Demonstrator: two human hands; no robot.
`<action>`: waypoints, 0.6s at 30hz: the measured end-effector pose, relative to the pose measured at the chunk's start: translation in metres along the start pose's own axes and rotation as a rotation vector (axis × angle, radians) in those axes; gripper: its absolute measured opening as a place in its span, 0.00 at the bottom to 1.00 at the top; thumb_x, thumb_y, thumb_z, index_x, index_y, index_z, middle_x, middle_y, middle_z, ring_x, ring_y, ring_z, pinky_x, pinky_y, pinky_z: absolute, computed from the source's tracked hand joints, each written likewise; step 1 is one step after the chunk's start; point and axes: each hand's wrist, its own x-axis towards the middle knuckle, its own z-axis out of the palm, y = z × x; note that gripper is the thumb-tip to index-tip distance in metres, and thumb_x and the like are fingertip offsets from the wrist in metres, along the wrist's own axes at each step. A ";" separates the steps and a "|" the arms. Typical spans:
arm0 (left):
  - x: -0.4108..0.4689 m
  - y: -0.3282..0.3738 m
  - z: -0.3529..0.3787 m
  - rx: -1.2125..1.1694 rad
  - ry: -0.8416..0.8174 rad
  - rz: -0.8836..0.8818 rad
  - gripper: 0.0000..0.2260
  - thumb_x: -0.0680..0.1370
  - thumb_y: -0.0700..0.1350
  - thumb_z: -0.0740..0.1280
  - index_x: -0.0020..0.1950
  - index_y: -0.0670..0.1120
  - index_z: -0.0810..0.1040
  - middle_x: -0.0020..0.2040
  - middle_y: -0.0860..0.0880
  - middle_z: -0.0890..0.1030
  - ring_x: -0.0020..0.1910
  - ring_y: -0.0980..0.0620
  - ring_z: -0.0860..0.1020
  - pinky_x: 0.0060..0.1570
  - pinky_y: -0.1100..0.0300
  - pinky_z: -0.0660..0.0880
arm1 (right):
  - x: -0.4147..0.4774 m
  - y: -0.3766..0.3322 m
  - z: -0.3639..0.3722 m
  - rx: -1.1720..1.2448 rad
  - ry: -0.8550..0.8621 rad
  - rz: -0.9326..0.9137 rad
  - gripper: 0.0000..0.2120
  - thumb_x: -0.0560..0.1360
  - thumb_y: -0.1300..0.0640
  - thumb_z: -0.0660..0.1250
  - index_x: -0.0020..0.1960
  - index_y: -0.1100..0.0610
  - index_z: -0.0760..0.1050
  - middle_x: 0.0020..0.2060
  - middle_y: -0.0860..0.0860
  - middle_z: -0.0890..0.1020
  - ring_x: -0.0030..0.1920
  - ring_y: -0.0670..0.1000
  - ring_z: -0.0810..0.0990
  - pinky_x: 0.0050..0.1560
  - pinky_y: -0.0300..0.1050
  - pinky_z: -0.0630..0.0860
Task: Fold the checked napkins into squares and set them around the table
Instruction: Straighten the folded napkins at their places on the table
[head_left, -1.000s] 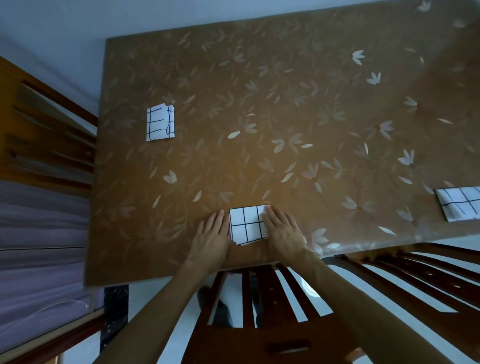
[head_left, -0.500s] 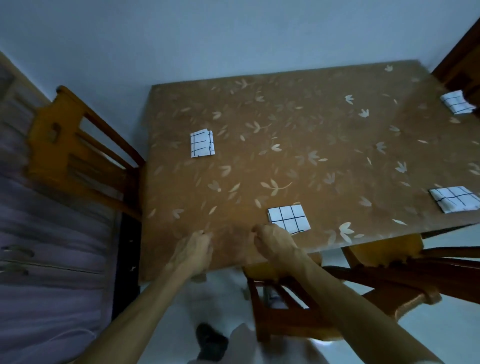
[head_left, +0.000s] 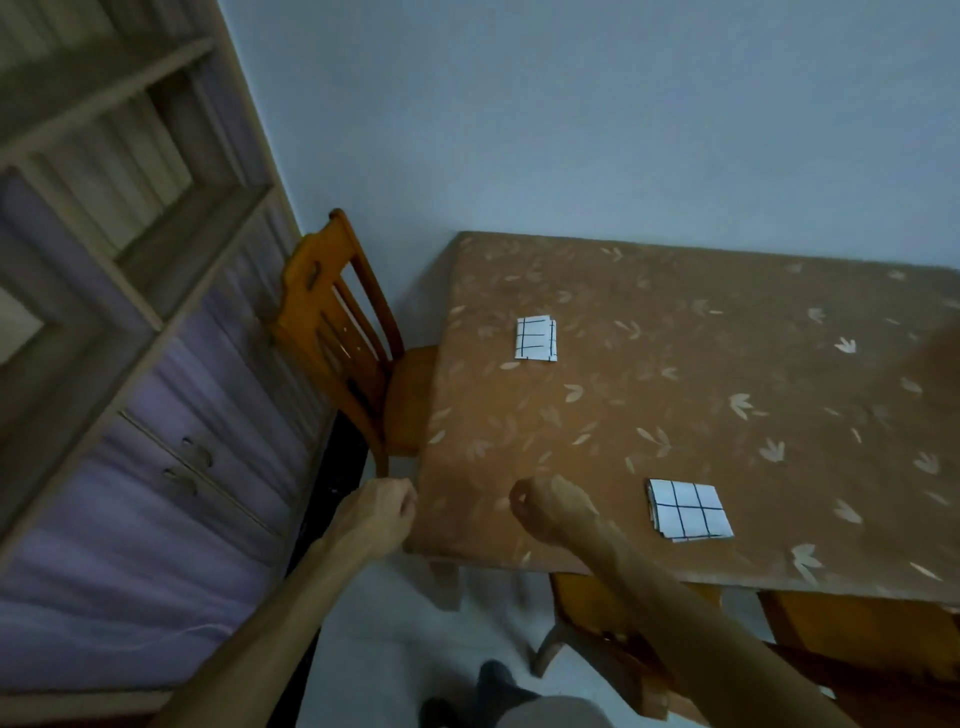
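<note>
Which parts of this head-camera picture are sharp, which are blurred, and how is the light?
Head view: the near napkin and far napkin keep crisp grid lines; the cabinet and the floor beside the table are motion-smeared; light is dim and even, without harsh glare; cabinet edges slant from wide-angle distortion.

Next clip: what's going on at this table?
A person is at the near left corner of a table that has a brown leaf-patterned cover. Two checked napkins lie on it, folded into squares: the near napkin by the front edge and the far napkin by the left side, next to a wooden chair. Neither hand touches a napkin. The left hand is just off the table's corner and the right hand is over the front edge, both with fingers curled and holding nothing.
</note>
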 end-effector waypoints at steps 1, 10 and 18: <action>0.001 -0.003 -0.002 -0.009 -0.004 -0.012 0.10 0.81 0.44 0.60 0.57 0.47 0.80 0.52 0.47 0.83 0.47 0.48 0.81 0.39 0.58 0.73 | 0.004 -0.003 -0.002 0.004 0.002 -0.001 0.17 0.82 0.53 0.56 0.61 0.56 0.80 0.55 0.58 0.84 0.53 0.59 0.83 0.48 0.48 0.79; 0.042 -0.009 -0.013 -0.061 -0.041 -0.042 0.11 0.82 0.46 0.61 0.62 0.48 0.79 0.58 0.48 0.83 0.54 0.48 0.81 0.51 0.56 0.78 | 0.061 -0.010 -0.017 0.077 0.018 -0.008 0.16 0.82 0.51 0.58 0.60 0.55 0.80 0.54 0.56 0.84 0.52 0.58 0.84 0.52 0.51 0.82; 0.149 0.022 -0.023 -0.024 -0.105 0.022 0.12 0.83 0.46 0.61 0.64 0.48 0.78 0.61 0.49 0.81 0.55 0.51 0.80 0.45 0.62 0.75 | 0.144 0.022 -0.042 0.207 0.039 0.074 0.17 0.81 0.51 0.59 0.66 0.54 0.77 0.58 0.55 0.84 0.57 0.56 0.83 0.56 0.49 0.80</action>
